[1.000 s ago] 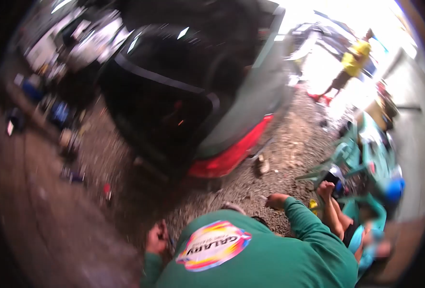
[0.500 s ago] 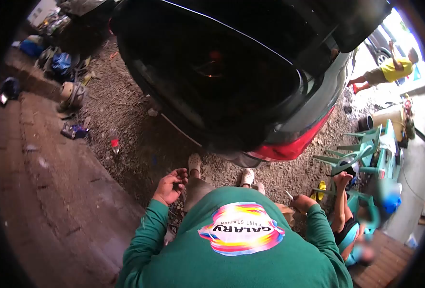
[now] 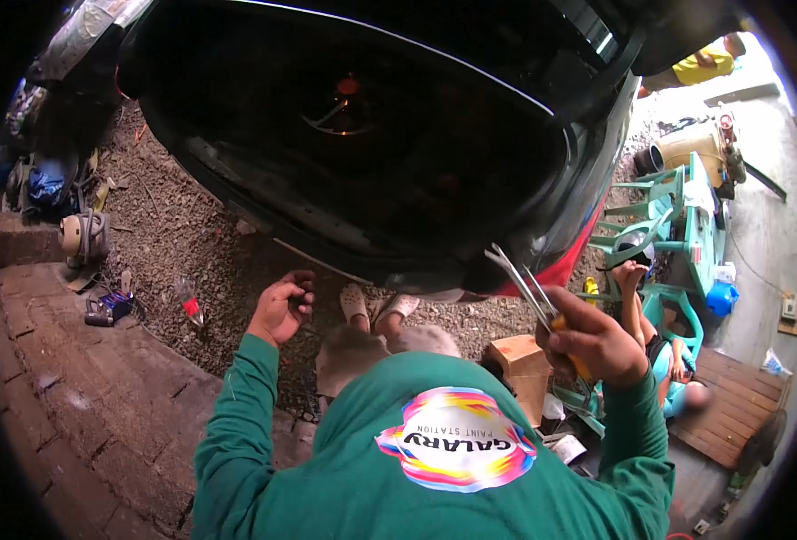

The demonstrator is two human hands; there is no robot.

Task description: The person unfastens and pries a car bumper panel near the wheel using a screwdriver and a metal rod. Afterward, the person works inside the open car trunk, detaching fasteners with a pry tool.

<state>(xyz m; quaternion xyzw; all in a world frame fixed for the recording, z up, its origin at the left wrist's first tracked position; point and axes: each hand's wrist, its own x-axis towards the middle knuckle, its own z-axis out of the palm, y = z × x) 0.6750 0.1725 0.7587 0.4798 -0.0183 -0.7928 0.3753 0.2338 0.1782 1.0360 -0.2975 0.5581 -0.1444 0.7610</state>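
Note:
My right hand [image 3: 596,337] is closed around metal hand tools [image 3: 526,286] with long thin shafts and an orange-yellow handle. One shaft has a forked tip, pointing up and left toward the rear edge of a dark car [image 3: 326,193]. Whether the shafts belong to one tool or two is unclear. My left hand [image 3: 283,308] hangs in the air, its fingers loosely bent and apart, with nothing visible in it. It is near the car's lower edge without touching it. Red bodywork or a lamp [image 3: 587,238] shows at the car's right corner.
A cardboard box [image 3: 520,369] stands beside my right forearm. Green chairs [image 3: 655,216] and a seated person [image 3: 673,364] are on the right. Left are a brick ledge [image 3: 101,396], a plastic bottle [image 3: 189,303] and a vacuum-like machine [image 3: 83,236]. Gravel [image 3: 164,198] lies underfoot.
My right hand has risen from beside my body with the metal tools, now fully in view. My left hand has shifted left and up. The view has turned, and the person in yellow appears higher.

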